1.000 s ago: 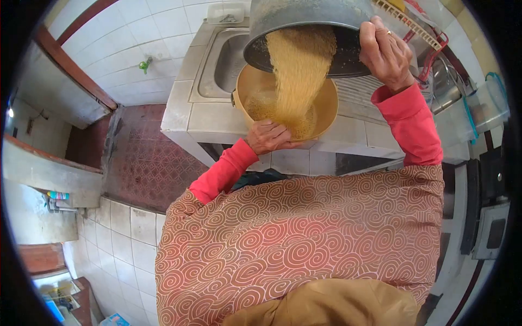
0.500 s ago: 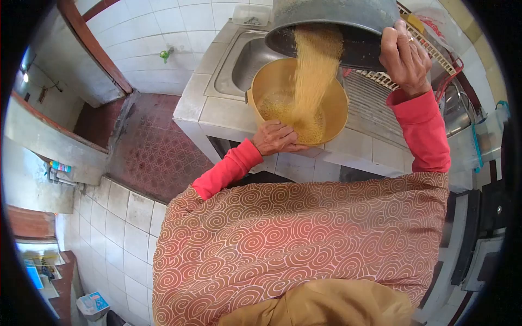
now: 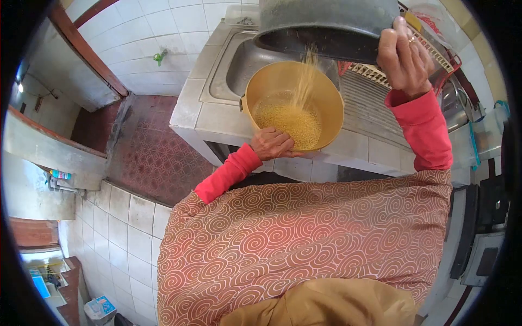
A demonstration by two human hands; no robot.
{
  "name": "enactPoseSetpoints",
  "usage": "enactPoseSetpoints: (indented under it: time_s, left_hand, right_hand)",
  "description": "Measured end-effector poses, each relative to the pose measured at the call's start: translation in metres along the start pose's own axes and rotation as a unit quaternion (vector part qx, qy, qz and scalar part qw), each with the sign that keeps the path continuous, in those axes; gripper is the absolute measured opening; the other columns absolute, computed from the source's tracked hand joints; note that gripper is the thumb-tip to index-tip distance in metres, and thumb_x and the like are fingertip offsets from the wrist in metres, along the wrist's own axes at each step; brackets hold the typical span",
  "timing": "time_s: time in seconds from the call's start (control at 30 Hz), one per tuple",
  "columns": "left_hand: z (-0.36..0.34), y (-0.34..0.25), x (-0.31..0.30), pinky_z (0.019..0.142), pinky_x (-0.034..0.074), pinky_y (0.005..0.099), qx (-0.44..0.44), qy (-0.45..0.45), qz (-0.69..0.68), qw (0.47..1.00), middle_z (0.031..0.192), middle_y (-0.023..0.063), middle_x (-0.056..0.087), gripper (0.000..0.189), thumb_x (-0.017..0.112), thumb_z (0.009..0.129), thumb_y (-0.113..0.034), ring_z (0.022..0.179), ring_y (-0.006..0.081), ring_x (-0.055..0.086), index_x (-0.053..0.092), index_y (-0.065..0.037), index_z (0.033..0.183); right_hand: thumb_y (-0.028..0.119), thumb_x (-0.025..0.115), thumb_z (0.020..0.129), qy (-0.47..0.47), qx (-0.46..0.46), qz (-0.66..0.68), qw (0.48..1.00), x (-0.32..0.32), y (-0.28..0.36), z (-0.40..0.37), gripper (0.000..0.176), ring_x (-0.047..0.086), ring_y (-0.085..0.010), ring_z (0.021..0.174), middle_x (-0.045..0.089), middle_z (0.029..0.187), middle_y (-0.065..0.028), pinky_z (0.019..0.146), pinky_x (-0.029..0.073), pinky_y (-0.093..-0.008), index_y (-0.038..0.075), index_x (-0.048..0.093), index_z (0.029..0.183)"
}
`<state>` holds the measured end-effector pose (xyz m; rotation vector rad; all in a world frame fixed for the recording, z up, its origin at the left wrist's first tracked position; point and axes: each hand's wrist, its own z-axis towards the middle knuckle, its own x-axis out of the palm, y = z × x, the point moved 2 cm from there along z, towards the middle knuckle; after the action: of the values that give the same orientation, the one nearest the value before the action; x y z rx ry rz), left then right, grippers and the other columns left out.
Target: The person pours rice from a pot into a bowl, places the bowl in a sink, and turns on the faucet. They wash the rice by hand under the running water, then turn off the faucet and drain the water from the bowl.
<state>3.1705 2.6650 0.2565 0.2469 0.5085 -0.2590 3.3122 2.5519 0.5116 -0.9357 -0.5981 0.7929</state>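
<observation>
Right hand (image 3: 406, 61), upper right of the head view, is clamped on the rim of the pot (image 3: 326, 17), tilted at upper centre. Left hand (image 3: 271, 143), mid-frame, grips the near rim of the bowl (image 3: 330, 103). Grains (image 3: 288, 124) fall thinly from the pot and cover the bowl's bottom. Sink (image 3: 247, 68): upper centre, beside the bowl.

A white tiled wall (image 3: 136, 51) is rising behind the tiled counter (image 3: 223, 119), and a green tap (image 3: 159, 57) is sticking out from this wall. In the counter a metal sink (image 3: 222, 76) is sitting. On the left, a dark red patterned floor (image 3: 155, 141) is spreading beside white tiles (image 3: 117, 239), and a small light (image 3: 20, 87) is shining at the edge.
</observation>
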Motion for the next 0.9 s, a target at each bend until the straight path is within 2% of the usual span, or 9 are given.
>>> enactPoseSetpoints:
  time_s: [0.03,0.13,0.4,0.53,0.57,0.67,0.77,0.9]
  left_hand:
    - [0.000,0.000,0.000,0.043,0.030,0.0232,-0.006,-0.002,-0.004,1.000,0.050,-0.0025,0.038,0.040,0.068,0.064,-0.040,0.043,0.0094,0.040,0.040,-0.014,0.054]
    - [0.000,0.001,0.000,0.043,0.030,0.0232,-0.010,0.009,0.000,1.000,0.049,-0.0024,0.038,0.040,0.068,0.065,-0.040,0.043,0.0093,0.040,0.040,-0.014,0.053]
    - [0.003,-0.004,0.007,0.042,0.031,0.0236,-0.026,0.010,0.019,0.999,0.050,-0.0021,0.038,0.039,0.068,0.064,-0.039,0.043,0.0102,0.041,0.041,-0.014,0.054]
    - [0.010,-0.005,0.004,0.044,0.034,0.0252,-0.062,0.026,-0.009,0.998,0.052,-0.0012,0.040,0.037,0.068,0.064,-0.039,0.045,0.0121,0.043,0.043,-0.014,0.056]
    - [0.011,-0.006,0.003,0.044,0.035,0.0257,-0.072,0.028,-0.017,0.997,0.053,-0.0009,0.040,0.037,0.068,0.064,-0.040,0.046,0.0127,0.044,0.043,-0.014,0.057]
    - [0.012,-0.005,0.000,0.045,0.035,0.0268,-0.108,0.064,-0.053,0.991,0.054,0.0000,0.041,0.035,0.067,0.065,-0.039,0.048,0.0146,0.045,0.045,-0.013,0.059]
    - [0.013,-0.003,-0.008,0.050,0.040,0.0293,-0.119,0.105,-0.085,0.984,0.056,0.0017,0.046,0.035,0.063,0.068,-0.041,0.050,0.0168,0.050,0.049,-0.009,0.064]
    - [0.025,-0.003,-0.015,0.046,0.040,0.0291,-0.308,0.124,-0.171,0.928,0.054,0.0044,0.049,0.034,0.064,0.071,-0.035,0.047,0.0186,0.050,0.049,-0.005,0.066]
  right_hand:
    - [-0.004,0.051,0.071,0.005,-0.003,0.001,1.000,0.001,0.001,0.001,0.014,0.061,-0.0208,0.065,0.060,0.079,-0.0207,0.057,0.050,-0.0255,0.000,0.049,0.084]
    - [0.000,0.051,0.067,-0.036,-0.007,0.025,0.999,0.006,0.006,0.006,0.014,0.052,-0.0135,0.050,0.056,0.070,-0.0137,0.047,0.045,-0.0214,0.008,0.047,0.077]
    - [-0.001,0.049,0.067,0.001,0.001,0.050,0.999,0.004,0.029,0.000,0.013,0.050,-0.0133,0.049,0.057,0.070,-0.0174,0.047,0.044,-0.0202,0.008,0.045,0.075]
    - [-0.001,0.051,0.068,0.029,0.091,0.089,0.992,0.011,0.033,-0.011,0.015,0.049,-0.0096,0.048,0.053,0.068,-0.0124,0.044,0.043,-0.0189,0.008,0.048,0.078]
    - [0.001,0.053,0.067,0.026,0.118,0.108,0.987,0.015,0.030,-0.017,0.015,0.050,-0.0085,0.047,0.049,0.067,-0.0079,0.042,0.042,-0.0197,0.008,0.049,0.080]
    - [0.001,0.054,0.067,0.061,0.186,0.141,0.970,0.024,0.032,-0.031,0.017,0.050,-0.0096,0.047,0.046,0.064,-0.0043,0.039,0.041,-0.0216,0.007,0.049,0.082]
    - [-0.001,0.053,0.065,0.100,0.210,0.166,0.958,0.027,0.034,-0.036,0.023,0.052,-0.0115,0.048,0.045,0.061,-0.0021,0.038,0.041,-0.0240,0.007,0.048,0.086]
    - [-0.002,0.053,0.064,0.131,0.248,0.210,0.937,0.026,0.030,-0.038,0.027,0.053,-0.0136,0.049,0.046,0.062,-0.0029,0.039,0.041,-0.0253,0.007,0.048,0.089]
